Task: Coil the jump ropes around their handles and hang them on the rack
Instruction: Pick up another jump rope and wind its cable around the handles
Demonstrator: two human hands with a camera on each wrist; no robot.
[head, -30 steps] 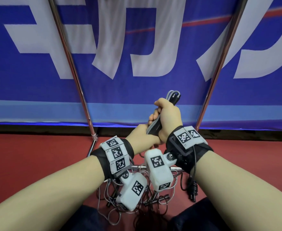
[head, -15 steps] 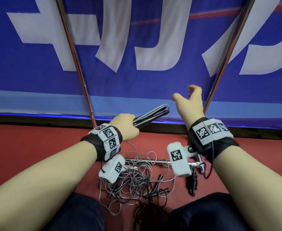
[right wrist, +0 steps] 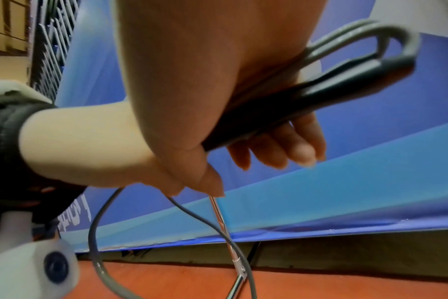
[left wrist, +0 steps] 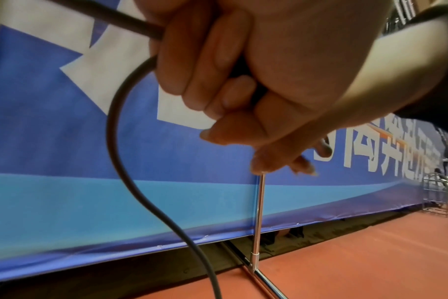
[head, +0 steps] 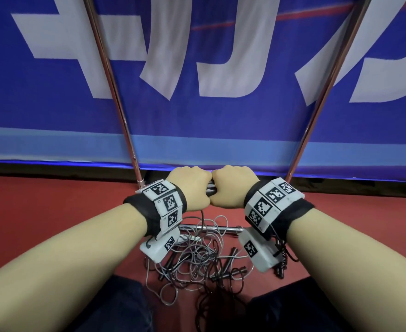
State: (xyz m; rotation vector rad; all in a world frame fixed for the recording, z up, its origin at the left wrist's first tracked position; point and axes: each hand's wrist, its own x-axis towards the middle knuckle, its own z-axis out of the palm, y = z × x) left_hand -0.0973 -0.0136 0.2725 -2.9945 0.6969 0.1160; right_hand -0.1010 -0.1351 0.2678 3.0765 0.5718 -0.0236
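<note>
Both hands sit side by side at the middle of the head view, knuckles up. My left hand (head: 189,185) and right hand (head: 233,185) grip the dark jump rope handles (head: 210,190), of which only a sliver shows between them. In the left wrist view my left hand (left wrist: 218,70) is a fist round a handle (left wrist: 115,18), and the grey rope (left wrist: 118,131) hangs down from it. In the right wrist view my right hand (right wrist: 269,141) curls round the handles (right wrist: 320,91). A folded rope loop (right wrist: 386,38) sticks out past them.
Two slanted metal rack poles (head: 115,92) (head: 317,104) rise in front of a blue banner (head: 221,56). The rack's base bar (head: 211,228) lies on the red floor. A tangle of more jump ropes (head: 197,262) lies by my knees.
The right hand let go and lifted open half a second ago, then came back down and gripped the handles beside the left hand. Both hands are now lower, with the handles level.
</note>
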